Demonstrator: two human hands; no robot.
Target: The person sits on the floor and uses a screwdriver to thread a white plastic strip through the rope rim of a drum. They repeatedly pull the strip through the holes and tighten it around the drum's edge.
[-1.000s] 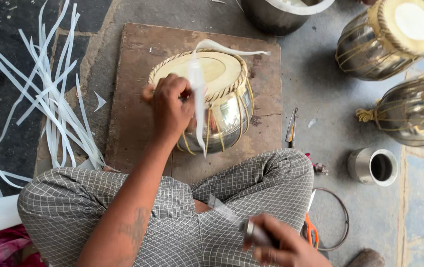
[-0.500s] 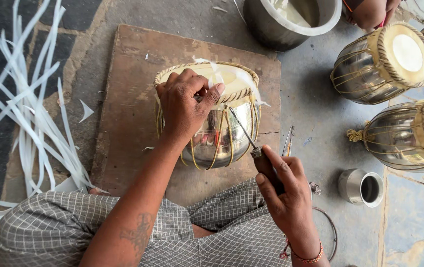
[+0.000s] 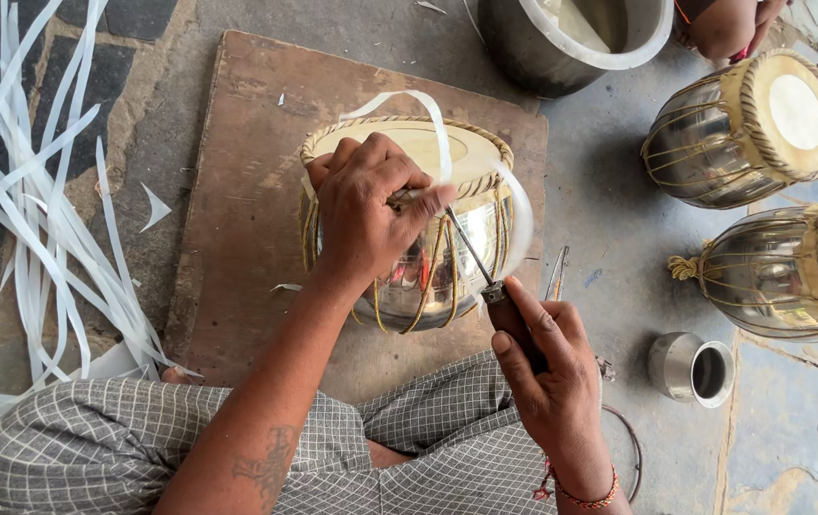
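A shiny metal drum (image 3: 428,257) with a cream skin head and tan lacing stands on a brown wooden board (image 3: 247,191). My left hand (image 3: 366,210) rests on the drum's braided rim and pinches a white strap (image 3: 447,133) that loops over the head and down the right side. My right hand (image 3: 542,372) grips the dark handle of a thin metal awl (image 3: 474,259), whose tip points up at the rim beside my left fingers.
A pile of white strips (image 3: 37,191) lies at the left. Two more laced drums (image 3: 743,124) (image 3: 790,272) lie at the right, with a small steel cup (image 3: 693,367) below them. A large steel pot (image 3: 571,38) stands at the top. Pliers (image 3: 556,275) lie beside the board.
My right hand rose from my lap with the awl and set its tip at the drum's rim. The white strap, earlier hanging down, now loops over the drum head.
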